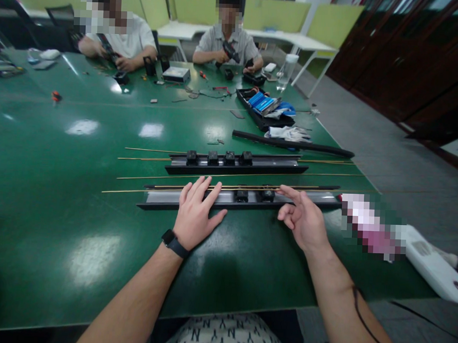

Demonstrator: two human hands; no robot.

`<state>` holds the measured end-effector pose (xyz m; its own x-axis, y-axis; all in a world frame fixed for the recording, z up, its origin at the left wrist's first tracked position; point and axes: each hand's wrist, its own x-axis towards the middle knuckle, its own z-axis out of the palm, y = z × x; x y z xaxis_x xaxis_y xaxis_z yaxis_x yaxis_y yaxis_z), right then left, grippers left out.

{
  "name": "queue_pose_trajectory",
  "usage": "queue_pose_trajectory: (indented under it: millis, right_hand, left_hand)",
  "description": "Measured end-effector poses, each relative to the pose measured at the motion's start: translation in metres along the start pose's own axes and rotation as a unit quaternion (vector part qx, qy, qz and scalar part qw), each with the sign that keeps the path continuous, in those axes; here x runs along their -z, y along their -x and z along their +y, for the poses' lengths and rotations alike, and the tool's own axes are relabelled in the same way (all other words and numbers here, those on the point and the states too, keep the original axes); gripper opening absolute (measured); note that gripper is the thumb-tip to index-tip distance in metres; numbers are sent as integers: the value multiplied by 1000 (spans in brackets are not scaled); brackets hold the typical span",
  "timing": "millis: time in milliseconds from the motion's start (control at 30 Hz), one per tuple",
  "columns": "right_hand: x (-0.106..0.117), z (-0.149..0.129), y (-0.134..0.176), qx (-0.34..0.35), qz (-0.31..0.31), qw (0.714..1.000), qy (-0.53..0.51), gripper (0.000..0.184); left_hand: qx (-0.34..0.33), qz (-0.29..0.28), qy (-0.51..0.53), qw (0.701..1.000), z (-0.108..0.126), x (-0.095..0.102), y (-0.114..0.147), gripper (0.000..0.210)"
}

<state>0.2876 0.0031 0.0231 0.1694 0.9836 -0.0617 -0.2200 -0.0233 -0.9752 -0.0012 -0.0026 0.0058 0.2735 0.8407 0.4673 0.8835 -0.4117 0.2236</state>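
My left hand (197, 210), with a dark watch on its wrist, lies with fingers spread across the nearer black channel (163, 206) and the thin brass-coloured rods above it. At the right, the fingertips of my right hand (304, 216) pinch a thin brass-coloured rod (247, 188); the lower fingers are curled. Two black blocks, one (242, 194) beside the other (266, 194), sit in this channel between my hands. Behind it, a second black channel (232, 169) carries several similar blocks. Another loose rod (157, 177) lies between the channels.
Beyond the channels lie a long black strip (293, 142), gloves (290, 133) and a black tray (250, 104) with blue packs. A white device (432, 261) is at the right edge. Two people sit across the green table (98, 267), one holding a power drill (230, 51).
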Motion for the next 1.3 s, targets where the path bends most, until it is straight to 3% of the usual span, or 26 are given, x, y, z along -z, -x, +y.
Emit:
queue_pose_trajectory:
  millis: [833, 1300]
  right_hand:
    - [0, -1, 1, -7, -14, 1000, 9, 47]
    - [2, 1, -1, -3, 10, 1000, 2, 46]
  left_hand:
    - [-1, 2, 8, 1000, 0, 1, 1, 64]
    - [-2, -1, -1, 1000, 0, 1, 0, 64]
